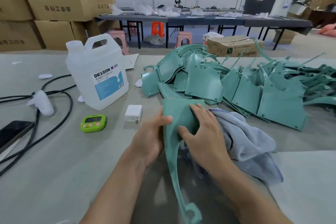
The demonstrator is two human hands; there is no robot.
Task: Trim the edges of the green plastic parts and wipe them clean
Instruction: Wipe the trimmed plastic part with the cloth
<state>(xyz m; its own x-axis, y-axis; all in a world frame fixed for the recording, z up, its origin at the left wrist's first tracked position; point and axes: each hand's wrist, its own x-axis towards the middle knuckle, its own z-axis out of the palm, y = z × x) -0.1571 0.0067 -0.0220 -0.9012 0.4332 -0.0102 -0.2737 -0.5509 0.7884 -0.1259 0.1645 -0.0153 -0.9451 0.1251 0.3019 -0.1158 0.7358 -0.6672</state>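
Grey worktable (54,160). Green part (179,114) runs 12 to 6 o'clock; left hand (149,140) pinches its 9 o'clock edge, right hand (201,132) presses its face, fingers spread; cloth (251,136) at 3.

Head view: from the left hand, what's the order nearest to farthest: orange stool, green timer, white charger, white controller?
From the left hand, holding the green part:
1. white charger, just left of it.
2. green timer, farther left.
3. white controller, far left.
4. orange stool, across the room.

Grey table (54,178) with jug (98,78), timer (93,122), green parts (254,92)
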